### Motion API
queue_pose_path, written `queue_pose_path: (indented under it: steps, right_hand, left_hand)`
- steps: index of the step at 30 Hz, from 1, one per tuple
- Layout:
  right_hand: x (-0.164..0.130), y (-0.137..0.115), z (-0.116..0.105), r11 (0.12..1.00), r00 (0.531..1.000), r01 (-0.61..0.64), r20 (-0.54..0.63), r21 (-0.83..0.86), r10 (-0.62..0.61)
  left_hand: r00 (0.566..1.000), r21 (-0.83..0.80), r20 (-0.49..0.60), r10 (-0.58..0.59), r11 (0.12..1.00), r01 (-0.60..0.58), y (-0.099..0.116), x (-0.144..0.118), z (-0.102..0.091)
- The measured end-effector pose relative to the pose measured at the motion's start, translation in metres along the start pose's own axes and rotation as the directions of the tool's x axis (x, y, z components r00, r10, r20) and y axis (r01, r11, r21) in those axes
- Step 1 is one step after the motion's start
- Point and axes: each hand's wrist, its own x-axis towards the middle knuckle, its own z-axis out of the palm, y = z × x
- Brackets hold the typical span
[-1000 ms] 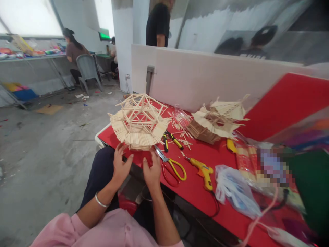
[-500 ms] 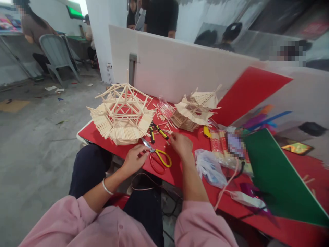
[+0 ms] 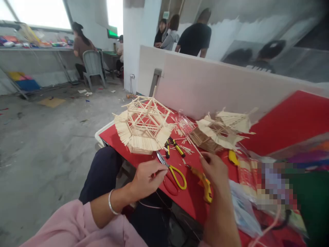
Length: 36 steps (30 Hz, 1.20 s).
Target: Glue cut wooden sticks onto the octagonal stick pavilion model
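My left hand [image 3: 147, 178] hovers at the near edge of the red table [image 3: 113, 135], fingers curled together, its fingertips right by the blades of the yellow-and-red-handled scissors [image 3: 176, 174]. I see nothing in it. My right hand [image 3: 214, 168] is raised over the table and pinches a thin wooden stick [image 3: 195, 146] that points up and left. A domed roof model made of sticks [image 3: 145, 128] stands beyond my left hand. A second stick model [image 3: 221, 132] sits beyond my right hand.
Yellow-handled pliers [image 3: 172, 145], a yellow glue gun [image 3: 205, 181] and loose sticks [image 3: 183, 132] lie between the models. Plastic bags [image 3: 244, 212] and stick packs [image 3: 246, 171] lie to the right. A white partition [image 3: 205, 85] backs the table. People stand and sit beyond it.
My right hand has lifted off the table with a thin stick in its fingers. My left hand has stayed by the scissors. The camera has swung, shifting the view.
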Motion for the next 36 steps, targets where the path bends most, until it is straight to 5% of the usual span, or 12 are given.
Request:
queue_pose_path:
  steps: [2, 4, 6, 10, 15, 21, 36]
  right_hand:
    - [-0.029, -0.013, -0.014, 0.913, 0.973, 0.166, -0.212, 0.371, -0.091]
    - [-0.057, -0.036, -0.024, 0.782, 0.942, 0.302, -0.298, 0.545, -0.156]
    - [-0.075, -0.064, -0.03, 0.697, 0.9, 0.428, -0.343, 0.576, -0.269]
    - [-0.071, -0.105, -0.03, 0.607, 0.811, 0.585, -0.403, 0.538, -0.424]
    - [-0.034, -0.129, -0.024, 0.574, 0.8, 0.584, -0.525, 0.574, -0.29]
    - [-0.004, -0.146, -0.023, 0.567, 0.758, 0.644, -0.532, 0.514, -0.379]
    - [0.009, -0.152, -0.024, 0.551, 0.728, 0.683, -0.504, 0.478, -0.465]
  left_hand:
    - [0.993, -0.152, -0.034, -0.113, 0.983, 0.107, 0.014, 0.007, -0.005]
    - [0.952, -0.383, -0.019, -0.305, 0.882, 0.275, 0.023, 0.018, -0.008]
    - [0.908, -0.553, 0.001, -0.418, 0.756, 0.349, 0.028, 0.031, -0.01]
    - [0.881, -0.719, -0.113, -0.46, 0.649, 0.247, 0.031, 0.054, -0.014]
    - [0.829, -0.788, -0.225, -0.512, 0.596, 0.154, 0.026, 0.08, -0.016]
    - [0.738, -0.871, -0.289, -0.61, 0.487, 0.062, 0.016, 0.1, -0.011]
    - [0.701, -0.862, -0.288, -0.653, 0.496, 0.108, 0.017, 0.1, -0.019]
